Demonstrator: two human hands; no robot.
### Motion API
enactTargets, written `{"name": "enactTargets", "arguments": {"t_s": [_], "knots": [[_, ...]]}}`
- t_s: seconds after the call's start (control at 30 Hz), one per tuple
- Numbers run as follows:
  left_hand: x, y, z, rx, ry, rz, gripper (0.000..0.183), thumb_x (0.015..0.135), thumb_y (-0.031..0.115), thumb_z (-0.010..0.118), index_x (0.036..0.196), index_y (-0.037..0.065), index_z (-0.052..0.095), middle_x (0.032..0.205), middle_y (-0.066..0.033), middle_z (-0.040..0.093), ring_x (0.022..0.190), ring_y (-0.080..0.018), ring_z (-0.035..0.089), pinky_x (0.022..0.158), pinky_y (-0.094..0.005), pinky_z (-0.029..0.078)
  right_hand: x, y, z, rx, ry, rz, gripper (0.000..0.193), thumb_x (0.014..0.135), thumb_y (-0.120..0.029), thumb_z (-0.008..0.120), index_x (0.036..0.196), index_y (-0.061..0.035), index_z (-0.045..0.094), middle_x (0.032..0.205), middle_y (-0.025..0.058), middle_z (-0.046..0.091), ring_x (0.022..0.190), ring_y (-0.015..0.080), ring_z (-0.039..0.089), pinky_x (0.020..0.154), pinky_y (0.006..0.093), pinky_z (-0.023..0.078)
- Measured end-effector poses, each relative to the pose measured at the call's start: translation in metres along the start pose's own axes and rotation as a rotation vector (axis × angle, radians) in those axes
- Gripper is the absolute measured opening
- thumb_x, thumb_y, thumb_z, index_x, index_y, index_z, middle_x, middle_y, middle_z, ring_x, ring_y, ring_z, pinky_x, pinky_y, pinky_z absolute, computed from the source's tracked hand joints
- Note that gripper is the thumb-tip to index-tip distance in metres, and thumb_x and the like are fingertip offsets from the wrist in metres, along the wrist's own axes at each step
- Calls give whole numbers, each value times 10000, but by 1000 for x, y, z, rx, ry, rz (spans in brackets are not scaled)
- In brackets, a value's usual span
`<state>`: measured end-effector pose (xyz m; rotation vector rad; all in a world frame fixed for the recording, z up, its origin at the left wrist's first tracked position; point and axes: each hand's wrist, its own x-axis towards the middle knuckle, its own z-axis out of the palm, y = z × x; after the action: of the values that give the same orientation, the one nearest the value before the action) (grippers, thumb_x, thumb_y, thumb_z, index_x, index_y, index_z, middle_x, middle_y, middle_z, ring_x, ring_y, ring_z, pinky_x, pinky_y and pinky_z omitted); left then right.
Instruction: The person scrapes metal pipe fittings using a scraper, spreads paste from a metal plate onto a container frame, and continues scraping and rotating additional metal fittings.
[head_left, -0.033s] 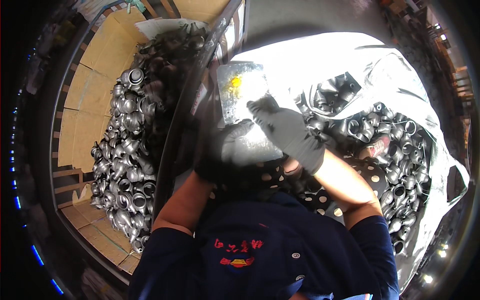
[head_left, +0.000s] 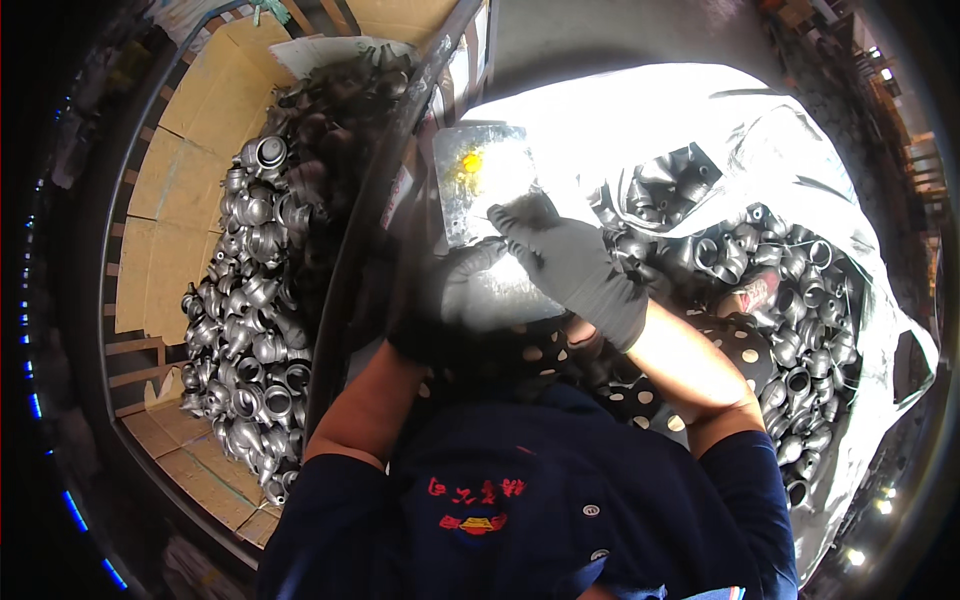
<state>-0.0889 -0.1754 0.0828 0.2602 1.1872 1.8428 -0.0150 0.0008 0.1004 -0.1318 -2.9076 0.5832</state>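
By the left edge of the white fabric sack (head_left: 840, 190), a flat, rectangular, silvery metal sheet (head_left: 480, 195) lies under the dark-gloved left hand (head_left: 455, 282) and grey-gloved right hand (head_left: 580, 265). The right's fingers curl partway, the left's are shadowed; I cannot tell what either grips.

Dark rail (head_left: 355, 235) between metal plate (head_left: 470, 200) and open air above silvery fittings (head_left: 258, 292)

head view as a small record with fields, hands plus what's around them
left hand: gloved, at the metal plate, partly in shadow
right hand: gloved, over the plate, grip unclear
plate: yellow spot near far end, strong glare
left side: silvery parts in a cardboard-lined crate
right side: dark parts in a white sack
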Motion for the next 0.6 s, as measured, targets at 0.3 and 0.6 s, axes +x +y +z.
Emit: {"name": "enactTargets", "arguments": {"t_s": [0.3,0.6], "knots": [[6,-7,-13,-107,-45,-50,274,987,99,575,1246,12,574,1059,-89,667,943,-179,665,850,-353,560,-7,-9,9,-110,-266,60,405,923,-225,528,1288,-373,624,994,86,697,835,273,702,758,426,557],[-6,-21,-29,-307,30,15,374,1010,194,570,1315,-19,543,1126,-97,650,1075,-205,615,971,-365,504,-12,-6,15,-43,-24,51,362,929,-221,612,1283,-291,642,1085,58,691,788,296,689,691,406,557]]}}
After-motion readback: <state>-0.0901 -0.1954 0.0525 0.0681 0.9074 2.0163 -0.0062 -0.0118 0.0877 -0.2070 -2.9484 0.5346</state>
